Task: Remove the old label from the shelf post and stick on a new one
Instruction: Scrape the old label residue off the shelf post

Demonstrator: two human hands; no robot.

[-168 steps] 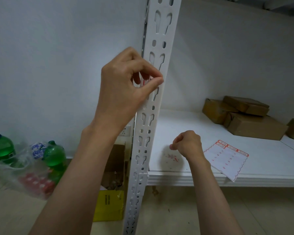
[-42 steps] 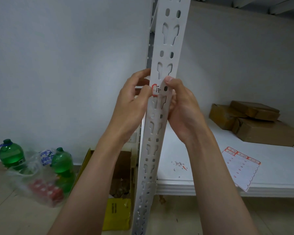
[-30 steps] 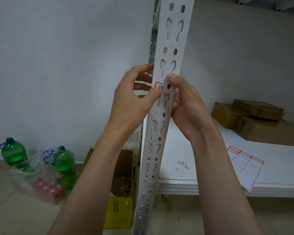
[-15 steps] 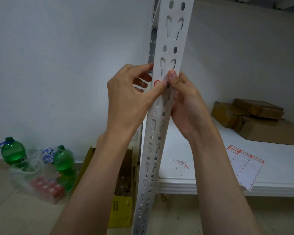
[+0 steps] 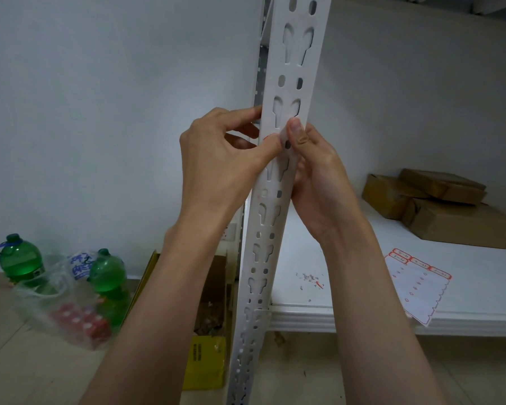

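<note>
Seen on the floor at left: two green bottles (image 5: 20, 260) beside a clear plastic bag (image 5: 62, 314) (red packets inside), and near them an open cardboard box (image 5: 214, 290) with a yellow flap. Stacked at the back of the white shelf (image 5: 465, 287): brown parcels (image 5: 438, 206), well apart from small scraps (image 5: 310, 278) nearer the front edge.

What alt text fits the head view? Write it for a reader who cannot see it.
Two hands press a small red-edged label onto a white slotted shelf post, the left hand from the left and the right hand from the right. A label sheet and brown cardboard boxes lie on the white shelf behind.
</note>
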